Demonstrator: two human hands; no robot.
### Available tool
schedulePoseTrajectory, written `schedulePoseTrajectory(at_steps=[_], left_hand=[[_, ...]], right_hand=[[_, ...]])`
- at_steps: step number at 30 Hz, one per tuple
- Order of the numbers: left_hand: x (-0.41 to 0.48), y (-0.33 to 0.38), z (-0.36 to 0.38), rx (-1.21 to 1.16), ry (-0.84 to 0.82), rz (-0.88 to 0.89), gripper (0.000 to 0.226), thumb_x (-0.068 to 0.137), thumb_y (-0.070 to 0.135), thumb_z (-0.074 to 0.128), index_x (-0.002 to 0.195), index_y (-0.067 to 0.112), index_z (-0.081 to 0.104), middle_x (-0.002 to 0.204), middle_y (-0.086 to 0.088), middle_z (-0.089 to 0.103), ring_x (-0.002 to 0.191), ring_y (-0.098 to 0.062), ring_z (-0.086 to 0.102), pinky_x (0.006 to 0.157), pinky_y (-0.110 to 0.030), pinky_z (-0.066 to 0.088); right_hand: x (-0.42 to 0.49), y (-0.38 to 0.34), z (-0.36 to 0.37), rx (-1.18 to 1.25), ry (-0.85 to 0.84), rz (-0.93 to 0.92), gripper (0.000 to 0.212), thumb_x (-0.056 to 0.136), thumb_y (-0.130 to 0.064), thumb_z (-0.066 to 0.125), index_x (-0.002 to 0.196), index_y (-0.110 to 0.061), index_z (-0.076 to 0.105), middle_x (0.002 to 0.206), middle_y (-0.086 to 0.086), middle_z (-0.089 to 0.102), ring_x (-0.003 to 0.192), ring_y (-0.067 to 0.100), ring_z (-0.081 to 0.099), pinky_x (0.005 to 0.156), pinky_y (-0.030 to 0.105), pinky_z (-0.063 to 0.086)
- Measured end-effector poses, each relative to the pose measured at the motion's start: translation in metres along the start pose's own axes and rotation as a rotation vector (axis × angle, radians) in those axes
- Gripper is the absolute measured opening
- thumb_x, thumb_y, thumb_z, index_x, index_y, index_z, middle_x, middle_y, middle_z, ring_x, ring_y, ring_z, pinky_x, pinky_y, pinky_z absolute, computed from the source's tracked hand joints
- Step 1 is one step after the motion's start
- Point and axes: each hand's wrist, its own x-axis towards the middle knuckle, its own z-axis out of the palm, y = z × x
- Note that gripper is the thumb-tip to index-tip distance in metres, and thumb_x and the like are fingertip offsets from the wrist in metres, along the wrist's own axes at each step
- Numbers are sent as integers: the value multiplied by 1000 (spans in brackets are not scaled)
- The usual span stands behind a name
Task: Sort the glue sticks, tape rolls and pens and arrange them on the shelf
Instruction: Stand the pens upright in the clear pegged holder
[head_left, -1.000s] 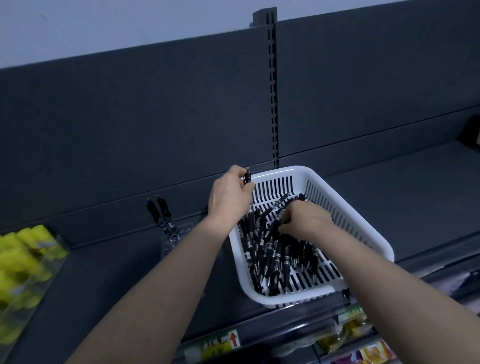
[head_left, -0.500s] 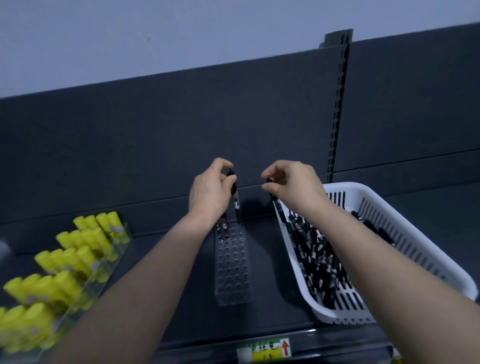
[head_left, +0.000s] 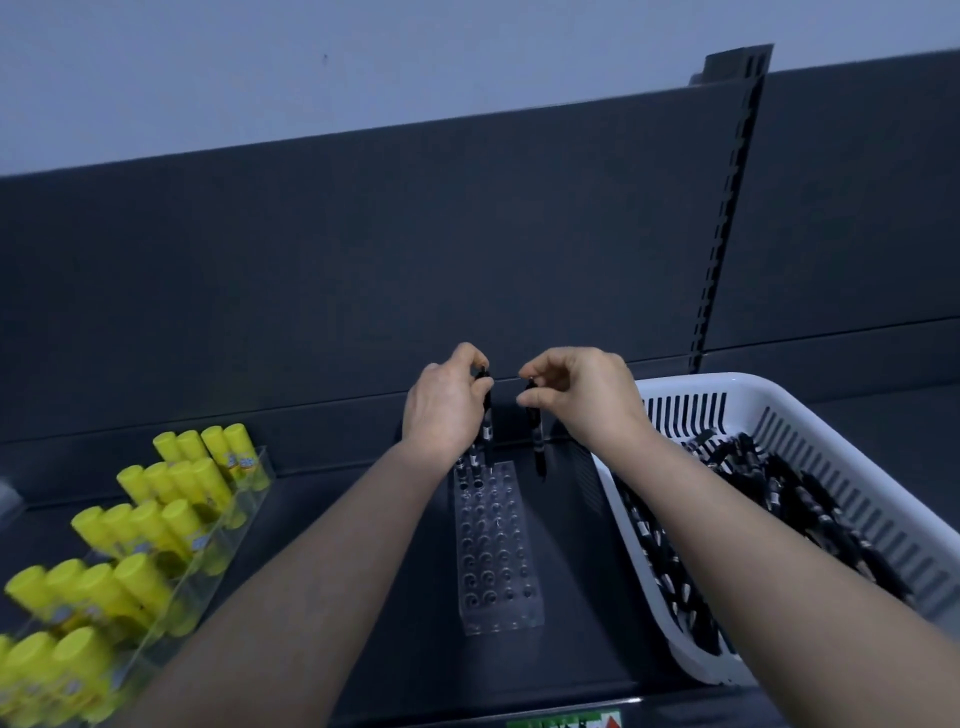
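Mid-sort at the shelf (head_left: 576, 597) | my left hand (head_left: 447, 405) pinches a pen (head_left: 487, 410) over the rack's (head_left: 493, 545) far row | my right hand (head_left: 582, 400) pinches a second pen (head_left: 535, 436) just right | glue sticks (head_left: 156, 519) stand ranked at left | rack mostly unfilled, basket (head_left: 779, 395) at right full of pens (head_left: 779, 499) | no tape rolls visible

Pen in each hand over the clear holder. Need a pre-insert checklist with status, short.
1. Left hand grip on left pen: ok, pinched near its top, about upright.
2. Right hand grip on right pen: ok, pinched at its top, hanging tip down.
3. Left pen tip lined up with a back-row hole of the holder: cannot tell, too dark and small.
4. Right pen over a hole: not ok, its tip appears just right of the holder's edge.
5. Free holes: ok, most rows look empty.
6. Basket clear of the holder: ok, it stands apart to the right.
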Motion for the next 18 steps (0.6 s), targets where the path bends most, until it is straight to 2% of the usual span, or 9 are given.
schedulePoseTrajectory(at_steps=[6,10,13,18], left_hand=[[6,-2,2,8,13,13,13,95,30,55,107,25,54,89,3,66,96,-15,51,75,-31,42],[4,-4,3,35,-72,-6,11,94,30,57,102,24,58,89,6,67,100,-15,51,79,-33,45],[1,-8,3,100,-160,-32,8,91,29,60,97,24,60,90,6,66,101,-18,55,83,-38,49],[1,-9,-1,132,-161,-20,9,91,27,62,98,21,60,91,4,66,97,-20,57,83,-40,50]], right_hand=[[5,5,5,-15,-3,20,19,73,-22,82,90,-23,74,74,-12,64,74,6,62,75,19,47],[9,6,8,13,10,21,17,72,-22,82,86,-23,73,70,-14,62,70,5,60,73,18,46],[12,7,10,-5,10,29,17,73,-23,82,87,-23,73,74,-11,64,74,8,62,76,22,49],[15,4,15,-16,16,11,17,74,-23,81,88,-22,72,76,-11,64,75,7,63,76,21,49]])
